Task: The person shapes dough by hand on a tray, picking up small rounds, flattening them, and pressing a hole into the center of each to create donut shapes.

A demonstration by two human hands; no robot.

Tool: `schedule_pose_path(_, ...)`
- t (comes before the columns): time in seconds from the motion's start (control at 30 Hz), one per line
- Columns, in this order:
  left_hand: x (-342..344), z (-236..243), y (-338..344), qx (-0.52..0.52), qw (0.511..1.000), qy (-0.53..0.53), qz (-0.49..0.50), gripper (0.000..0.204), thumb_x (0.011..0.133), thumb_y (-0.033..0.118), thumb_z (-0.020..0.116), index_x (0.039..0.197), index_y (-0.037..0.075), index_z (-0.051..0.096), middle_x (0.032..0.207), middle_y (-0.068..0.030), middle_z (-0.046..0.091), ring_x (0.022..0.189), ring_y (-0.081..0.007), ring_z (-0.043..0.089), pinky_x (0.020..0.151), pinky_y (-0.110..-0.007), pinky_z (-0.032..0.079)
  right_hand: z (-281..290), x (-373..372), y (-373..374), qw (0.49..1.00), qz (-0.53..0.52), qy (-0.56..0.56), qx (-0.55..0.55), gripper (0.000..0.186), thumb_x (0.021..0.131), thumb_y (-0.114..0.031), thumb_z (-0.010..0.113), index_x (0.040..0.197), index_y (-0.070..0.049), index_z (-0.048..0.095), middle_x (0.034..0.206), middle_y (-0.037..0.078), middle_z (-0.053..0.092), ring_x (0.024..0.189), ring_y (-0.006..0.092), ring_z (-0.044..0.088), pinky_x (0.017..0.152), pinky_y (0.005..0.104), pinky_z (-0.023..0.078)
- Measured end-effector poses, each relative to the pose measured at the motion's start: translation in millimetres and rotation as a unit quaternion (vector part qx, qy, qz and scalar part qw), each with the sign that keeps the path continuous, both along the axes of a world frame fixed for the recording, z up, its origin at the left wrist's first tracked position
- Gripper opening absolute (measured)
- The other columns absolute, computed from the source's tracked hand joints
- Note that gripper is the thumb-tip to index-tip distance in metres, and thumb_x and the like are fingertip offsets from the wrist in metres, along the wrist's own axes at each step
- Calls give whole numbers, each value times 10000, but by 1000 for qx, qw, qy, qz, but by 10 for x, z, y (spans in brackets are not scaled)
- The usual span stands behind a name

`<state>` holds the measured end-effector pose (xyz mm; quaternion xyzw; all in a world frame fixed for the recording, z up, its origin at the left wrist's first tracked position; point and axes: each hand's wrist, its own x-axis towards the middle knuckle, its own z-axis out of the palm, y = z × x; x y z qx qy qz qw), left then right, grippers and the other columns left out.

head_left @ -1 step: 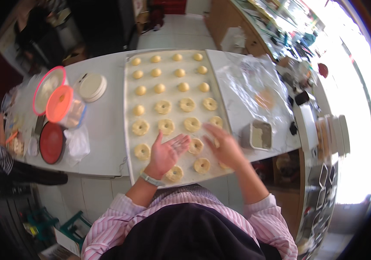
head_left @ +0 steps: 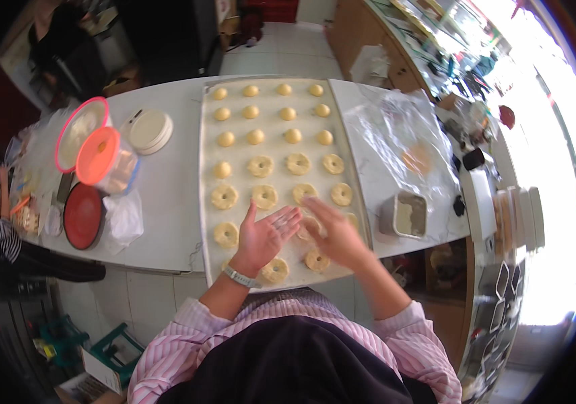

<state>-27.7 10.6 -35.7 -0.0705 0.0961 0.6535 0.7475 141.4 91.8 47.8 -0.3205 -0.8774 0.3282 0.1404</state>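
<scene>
My left hand point(head_left: 266, 237), a grey watch at its wrist, is held palm up above the near part of a lined baking tray point(head_left: 271, 151). Its fingers are stretched out, with no object on the palm. My right hand point(head_left: 333, 232) hovers just right of it, somewhat blurred, fingers extended and thumb apart, nothing visible in it. Under and around the hands lie flattened dough rings point(head_left: 264, 196) with a hole in the middle. Farther up the tray are rows of round dough balls point(head_left: 255, 137); one more ball point(head_left: 222, 170) sits at the left of the ring rows. My hands hide some rings.
Right of the tray are a metal tin point(head_left: 408, 214) of pale powder and a crumpled clear plastic sheet point(head_left: 399, 128). On the left stand an orange-lidded container point(head_left: 98, 156), a pink-rimmed bowl point(head_left: 80, 131), a red round pan point(head_left: 84, 215), a white plastic bag point(head_left: 125, 219) and a kitchen scale point(head_left: 150, 131).
The view has shifted slightly, so the table sits a little to the right. My right hand has come lower and closer to my left hand, which stays palm up.
</scene>
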Motion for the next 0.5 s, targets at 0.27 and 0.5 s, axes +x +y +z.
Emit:
schedule_pose_path(0.27, -736, 202, -482, -41, 964, 75, 252, 785, 915, 568, 321, 1317, -107, 323, 1364, -232, 376, 1243, -304, 403, 1050, -388, 331, -603, -1429, 307, 958, 160, -43, 236, 614, 944, -433, 340, 1375, 1, 285, 1422, 167, 319, 1336, 291, 271, 1111, 450, 153)
schedule_pose_path(0.5, -1152, 112, -1129, -80, 924, 57, 370, 661, 956, 407, 353, 1363, -94, 211, 1384, -222, 348, 1308, -300, 327, 1091, -399, 298, -1019, -1999, 475, 941, 230, -119, 216, 673, 934, -512, 288, 1393, -20, 254, 1455, 121, 268, 1363, 246, 207, 1117, 455, 128)
